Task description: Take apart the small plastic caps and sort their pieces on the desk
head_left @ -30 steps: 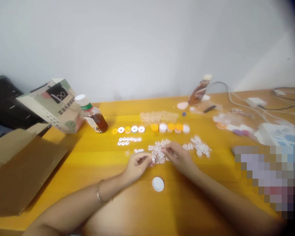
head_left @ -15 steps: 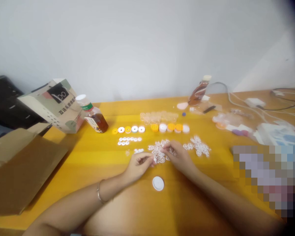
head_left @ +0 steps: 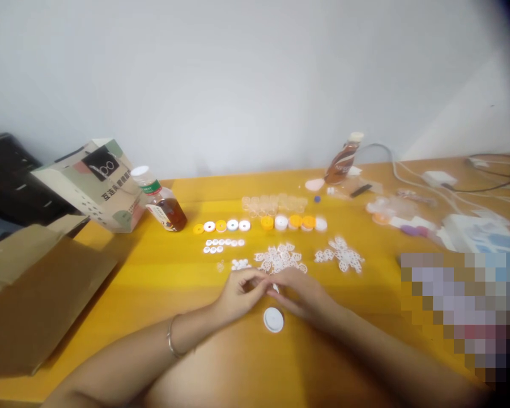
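Observation:
My left hand (head_left: 239, 294) is closed in a pinch, its fingertips meeting those of my right hand (head_left: 304, 293). Between the fingertips a bit of a small white plastic piece (head_left: 276, 288) shows; its shape is mostly covered. Both hands appear to grip it. Just beyond them lies a pile of white openwork plastic pieces (head_left: 280, 256). A round white lid (head_left: 273, 319) rests on the table below my fingers. Small white beads or knobs (head_left: 240, 264) lie by my left hand, partly covered by it.
Yellow and white rings (head_left: 221, 225), thicker round caps (head_left: 295, 221), small white discs (head_left: 221, 242) and clear cups (head_left: 274, 203) stand in rows. More openwork pieces (head_left: 344, 255) lie right. Bottles (head_left: 166, 209), a paper bag (head_left: 104, 187), a cardboard box (head_left: 42, 306) and cables (head_left: 408, 170) surround them.
My right hand has drawn back from the pile toward me and left, meeting my left hand at the small white piece. My left hand has barely moved. The lid stays put.

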`<state>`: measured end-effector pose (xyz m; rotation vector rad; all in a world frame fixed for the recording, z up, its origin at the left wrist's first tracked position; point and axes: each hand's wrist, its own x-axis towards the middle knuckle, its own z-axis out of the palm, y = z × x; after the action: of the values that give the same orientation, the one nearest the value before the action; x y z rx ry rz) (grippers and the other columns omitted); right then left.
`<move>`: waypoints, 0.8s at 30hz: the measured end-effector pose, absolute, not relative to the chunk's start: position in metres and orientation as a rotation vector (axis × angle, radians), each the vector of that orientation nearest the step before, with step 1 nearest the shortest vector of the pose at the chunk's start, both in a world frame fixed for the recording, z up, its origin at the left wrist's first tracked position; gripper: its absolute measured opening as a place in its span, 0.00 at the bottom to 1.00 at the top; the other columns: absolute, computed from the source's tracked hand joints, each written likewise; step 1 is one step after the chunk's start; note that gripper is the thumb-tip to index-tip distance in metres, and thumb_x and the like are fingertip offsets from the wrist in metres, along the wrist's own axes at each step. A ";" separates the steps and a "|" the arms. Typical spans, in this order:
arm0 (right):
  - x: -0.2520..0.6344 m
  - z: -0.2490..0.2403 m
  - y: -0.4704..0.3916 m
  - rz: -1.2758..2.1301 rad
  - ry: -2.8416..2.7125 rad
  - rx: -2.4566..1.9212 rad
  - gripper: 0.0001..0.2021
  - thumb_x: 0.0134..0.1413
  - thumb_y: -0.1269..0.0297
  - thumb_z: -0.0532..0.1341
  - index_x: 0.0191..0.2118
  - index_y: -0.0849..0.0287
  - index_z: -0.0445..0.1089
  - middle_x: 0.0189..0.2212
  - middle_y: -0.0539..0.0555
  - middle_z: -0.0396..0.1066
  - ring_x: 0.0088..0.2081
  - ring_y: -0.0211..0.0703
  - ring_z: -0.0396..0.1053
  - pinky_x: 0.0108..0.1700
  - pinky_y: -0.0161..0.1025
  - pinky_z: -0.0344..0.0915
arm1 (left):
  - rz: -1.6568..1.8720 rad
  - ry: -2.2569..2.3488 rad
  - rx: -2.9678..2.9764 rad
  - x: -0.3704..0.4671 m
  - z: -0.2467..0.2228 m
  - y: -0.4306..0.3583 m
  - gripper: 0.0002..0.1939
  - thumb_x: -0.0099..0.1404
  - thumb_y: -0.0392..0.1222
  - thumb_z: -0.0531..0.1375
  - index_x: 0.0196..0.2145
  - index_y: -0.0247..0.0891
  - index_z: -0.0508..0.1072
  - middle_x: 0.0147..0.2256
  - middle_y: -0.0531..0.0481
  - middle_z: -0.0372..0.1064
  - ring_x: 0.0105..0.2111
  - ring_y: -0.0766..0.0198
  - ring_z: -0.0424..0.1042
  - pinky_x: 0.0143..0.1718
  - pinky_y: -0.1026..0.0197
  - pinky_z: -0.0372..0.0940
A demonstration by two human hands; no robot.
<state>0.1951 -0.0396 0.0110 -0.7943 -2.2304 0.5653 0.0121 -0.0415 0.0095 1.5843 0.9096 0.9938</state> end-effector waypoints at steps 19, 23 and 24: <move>0.304 0.039 0.026 0.545 -1.961 -1.801 0.10 0.48 0.61 0.55 0.23 0.57 0.69 0.19 0.51 0.72 0.16 0.41 0.66 0.21 0.37 0.62 | 0.967 0.718 2.095 -0.001 0.017 -0.042 0.14 0.62 0.42 0.55 0.43 0.34 0.71 0.34 0.42 0.70 0.35 0.62 0.68 0.38 0.59 0.64; 0.301 0.039 0.024 0.622 -1.959 -1.854 0.10 0.49 0.62 0.56 0.23 0.58 0.69 0.16 0.50 0.70 0.13 0.38 0.63 0.20 0.36 0.60 | 0.831 0.500 2.387 -0.007 0.021 -0.039 0.30 0.49 0.50 0.64 0.48 0.34 0.66 0.40 0.39 0.68 0.40 0.56 0.66 0.42 0.55 0.62; 0.301 0.039 0.024 0.612 -1.967 -1.850 0.09 0.48 0.62 0.56 0.22 0.58 0.69 0.16 0.50 0.70 0.14 0.38 0.64 0.20 0.37 0.60 | 0.785 0.482 2.427 -0.008 0.022 -0.039 0.31 0.48 0.51 0.64 0.48 0.34 0.66 0.40 0.39 0.68 0.40 0.56 0.66 0.42 0.56 0.62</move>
<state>0.3011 0.0237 0.0385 -1.8504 -1.9674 0.6124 -0.0078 -0.0391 0.0216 2.4268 0.4824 0.7849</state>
